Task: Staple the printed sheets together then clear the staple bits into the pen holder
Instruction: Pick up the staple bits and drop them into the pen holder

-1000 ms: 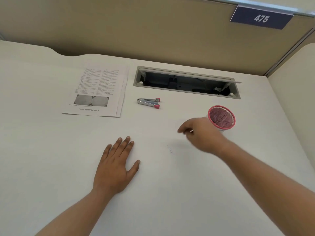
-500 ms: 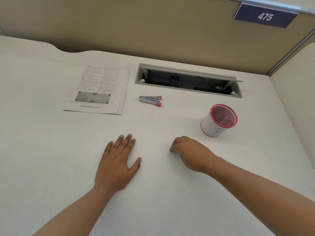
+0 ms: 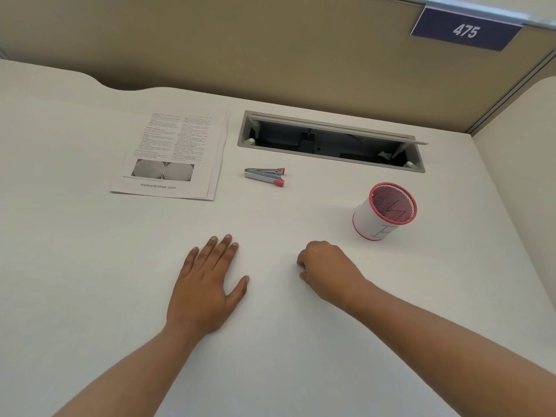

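A white desk [image 3: 90, 266] meets a tan partition bearing a "475" plaque [image 3: 465, 30]; an open cable hatch [image 3: 331, 141] sits at the back; the printed sheets [image 3: 171, 155] lie far left, the stapler [image 3: 264, 176] just beside them, the pen holder [image 3: 385, 212] upright at right. The left hand [image 3: 207, 284] lies flat, fingers spread, holding nothing; the right hand [image 3: 326, 270] is curled knuckles-up on the desk, perhaps pinching staple bits, though none show. Compared with half a second ago, both hands sit much the same.
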{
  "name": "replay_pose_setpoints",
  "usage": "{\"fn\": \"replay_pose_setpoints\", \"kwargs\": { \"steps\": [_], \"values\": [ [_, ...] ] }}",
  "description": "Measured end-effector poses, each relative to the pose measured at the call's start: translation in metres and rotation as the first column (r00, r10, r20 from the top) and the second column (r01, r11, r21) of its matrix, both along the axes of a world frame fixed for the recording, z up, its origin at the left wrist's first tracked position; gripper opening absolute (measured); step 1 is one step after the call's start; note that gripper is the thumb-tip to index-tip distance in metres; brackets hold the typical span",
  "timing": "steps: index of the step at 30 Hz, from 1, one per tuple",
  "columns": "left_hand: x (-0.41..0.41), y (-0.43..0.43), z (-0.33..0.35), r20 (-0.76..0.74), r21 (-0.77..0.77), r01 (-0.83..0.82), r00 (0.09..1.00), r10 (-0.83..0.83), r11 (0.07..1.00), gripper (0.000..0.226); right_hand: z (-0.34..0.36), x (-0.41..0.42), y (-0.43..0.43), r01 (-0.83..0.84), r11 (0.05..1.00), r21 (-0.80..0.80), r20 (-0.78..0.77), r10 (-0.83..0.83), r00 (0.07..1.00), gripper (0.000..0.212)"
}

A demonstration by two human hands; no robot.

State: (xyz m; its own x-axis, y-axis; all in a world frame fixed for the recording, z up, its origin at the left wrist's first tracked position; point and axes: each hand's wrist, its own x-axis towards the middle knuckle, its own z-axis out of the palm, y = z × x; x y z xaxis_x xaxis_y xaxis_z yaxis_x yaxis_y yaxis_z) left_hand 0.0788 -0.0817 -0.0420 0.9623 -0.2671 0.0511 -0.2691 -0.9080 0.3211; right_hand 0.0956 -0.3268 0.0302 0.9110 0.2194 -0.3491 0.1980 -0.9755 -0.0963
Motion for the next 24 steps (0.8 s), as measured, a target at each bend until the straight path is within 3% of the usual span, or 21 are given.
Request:
{"fn": "replay_pose_setpoints", "kwargs": {
  "steps": [6, 13, 20, 22, 24],
  "values": [
    [0.0, 0.0, -0.001, 0.0, -0.008, -0.001, 1.0, 0.001, 1.0, 0.068, -0.002, 0.0, 0.009, 0.028, 0.999, -0.038, 0.009, -0.028, 1.0, 0.027],
    [-0.001, 0.0, -0.001, 0.006, -0.011, -0.001, 1.0, 0.002, 1.0, 0.068, 0.003, 0.003, 0.017, 0.099, 0.992, -0.072, 0.019, -0.098, 0.995, 0.02],
    [-0.001, 0.0, -0.001, 0.008, -0.018, 0.0, 1.0, 0.0, 1.0, 0.068, -0.003, 0.005, 0.009, 0.247, 0.967, 0.064, 0.011, -0.248, 0.969, 0.017],
    [-0.001, 0.0, -0.001, 0.01, -0.025, -0.001, 1.0, 0.001, 1.0, 0.068, -0.001, 0.01, -0.002, 0.43, 0.879, 0.205, -0.053, -0.428, 0.902, 0.009],
    [-0.001, 0.0, -0.001, 0.011, -0.025, 0.0, 1.0, 0.001, 1.0, 0.068, 0.005, 0.013, -0.015, 0.642, 0.642, 0.418, -0.203, -0.623, 0.755, 0.007]
  ]
}}
